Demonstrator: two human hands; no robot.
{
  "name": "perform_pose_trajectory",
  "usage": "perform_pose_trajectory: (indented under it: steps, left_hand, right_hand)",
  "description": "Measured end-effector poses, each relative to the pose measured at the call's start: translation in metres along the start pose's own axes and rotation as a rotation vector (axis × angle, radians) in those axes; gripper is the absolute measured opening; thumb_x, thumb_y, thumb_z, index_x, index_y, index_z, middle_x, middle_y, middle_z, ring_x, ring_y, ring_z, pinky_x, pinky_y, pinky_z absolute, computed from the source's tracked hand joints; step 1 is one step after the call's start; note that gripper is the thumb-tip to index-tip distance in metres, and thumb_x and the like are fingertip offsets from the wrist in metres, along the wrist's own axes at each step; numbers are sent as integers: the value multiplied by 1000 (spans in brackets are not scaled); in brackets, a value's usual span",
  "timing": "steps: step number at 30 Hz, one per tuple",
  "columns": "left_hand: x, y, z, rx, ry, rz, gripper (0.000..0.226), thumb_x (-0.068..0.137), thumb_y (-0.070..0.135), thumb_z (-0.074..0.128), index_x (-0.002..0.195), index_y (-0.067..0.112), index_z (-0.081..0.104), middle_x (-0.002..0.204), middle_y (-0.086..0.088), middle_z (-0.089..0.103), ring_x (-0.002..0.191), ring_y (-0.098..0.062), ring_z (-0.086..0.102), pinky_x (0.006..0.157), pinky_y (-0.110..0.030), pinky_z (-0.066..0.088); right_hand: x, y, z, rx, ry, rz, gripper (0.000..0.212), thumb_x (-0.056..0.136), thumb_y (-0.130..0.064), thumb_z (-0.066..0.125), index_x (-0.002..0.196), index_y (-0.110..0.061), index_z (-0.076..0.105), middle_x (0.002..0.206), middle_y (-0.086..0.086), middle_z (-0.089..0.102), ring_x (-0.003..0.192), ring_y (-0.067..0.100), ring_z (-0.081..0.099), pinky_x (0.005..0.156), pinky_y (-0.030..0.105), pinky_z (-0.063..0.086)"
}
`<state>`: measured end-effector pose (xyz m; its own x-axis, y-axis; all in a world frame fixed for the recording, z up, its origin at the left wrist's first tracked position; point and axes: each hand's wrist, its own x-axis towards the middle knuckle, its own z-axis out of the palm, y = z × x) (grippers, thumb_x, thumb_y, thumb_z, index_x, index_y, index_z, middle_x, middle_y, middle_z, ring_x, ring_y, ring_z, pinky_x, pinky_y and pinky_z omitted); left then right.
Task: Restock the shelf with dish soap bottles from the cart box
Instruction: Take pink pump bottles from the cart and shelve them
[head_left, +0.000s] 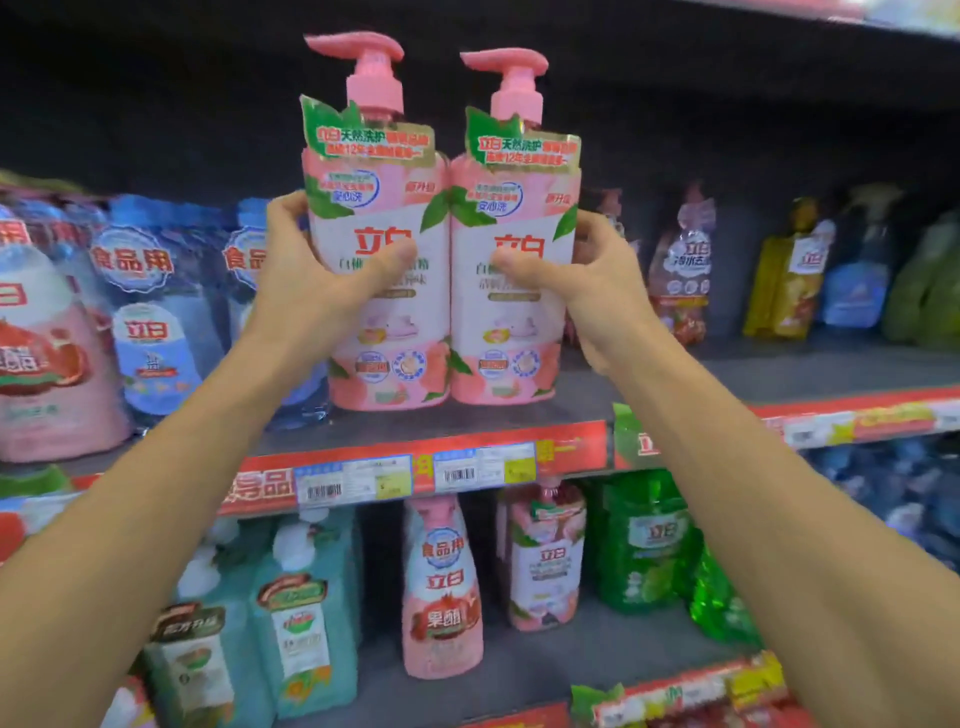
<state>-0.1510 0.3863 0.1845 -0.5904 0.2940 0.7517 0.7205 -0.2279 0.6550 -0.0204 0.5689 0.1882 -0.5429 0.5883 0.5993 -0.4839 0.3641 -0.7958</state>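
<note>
Two pink pump bottles of dish soap stand side by side on the grey shelf (571, 400). My left hand (306, 280) grips the left bottle (384, 332), thumb across its label and fingers round its far side. My right hand (592, 291) grips the right bottle (509, 338) the same way. Both bottles are upright and touch each other, their bases at or just above the shelf board. The cart box is out of view.
Blue and pink refill pouches (150, 312) crowd the shelf to the left. Red, yellow and blue bottles (680, 270) stand at the right rear, with bare shelf in front of them. Below the red price strip (415, 473), the lower shelf holds teal, pink and green bottles (644, 540).
</note>
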Motion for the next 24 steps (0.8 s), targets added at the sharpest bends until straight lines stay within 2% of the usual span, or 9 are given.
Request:
perform_pose_trajectory:
  steps: [4,7,10,12,14,16,21,24]
  left_hand:
    - [7,-20,0,-17,4,-21,82,70,38,84,130,14,33,124,0,60,103,-3,65,88,-24,55]
    - [1,-30,1,-16,-13,-47,84,67,41,81,131,15,33,127,-1,59,108,-6,64,93,-30,54]
    - [-5,-39,5,-35,-18,-48,80,68,36,79,129,15,32,128,-2,57,107,-4,64,92,-25,54]
    - [-7,-43,8,-36,-21,-50,78,70,33,81,127,16,31,128,-3,56,106,-3,64,89,-21,54]
    - [-8,-48,9,-28,-18,-54,76,76,23,83,129,13,31,124,1,56,99,4,63,84,-16,52]
    - [-9,-53,8,-18,-14,-57,71,80,18,80,131,12,30,120,5,56,94,10,63,81,-13,50]
    - [-12,-58,6,-10,-17,-57,71,83,19,77,132,7,28,124,-1,56,95,10,62,82,-13,50]
    - [-17,-60,9,-4,-11,-51,72,83,27,74,133,6,27,124,-2,56,99,8,62,81,-11,49]
  right_hand:
    - [9,9,2,-15,-22,14,75,63,-13,93,127,-10,54,113,5,73,100,18,73,90,42,60]
    - [7,23,3,-12,-20,44,72,59,-16,93,121,-15,56,114,4,73,103,19,72,93,43,58]
    - [7,34,1,5,-16,71,70,58,-13,94,118,-17,57,112,3,74,104,19,72,92,42,58]
    - [5,37,2,22,-21,77,78,55,-14,95,122,-13,57,111,3,75,103,20,72,88,40,59]
    - [4,40,4,44,-31,87,85,52,-16,93,127,-9,55,109,4,75,101,21,73,84,39,60]
    - [3,43,6,51,-48,89,83,53,-18,90,127,-9,54,109,5,75,100,22,74,85,40,60]
    - [6,46,3,17,-132,115,71,57,-18,88,117,-14,50,106,3,76,99,22,74,89,44,59]
    - [5,45,1,-8,-175,125,73,59,-21,87,118,-15,46,103,-1,77,98,18,74,88,40,59]
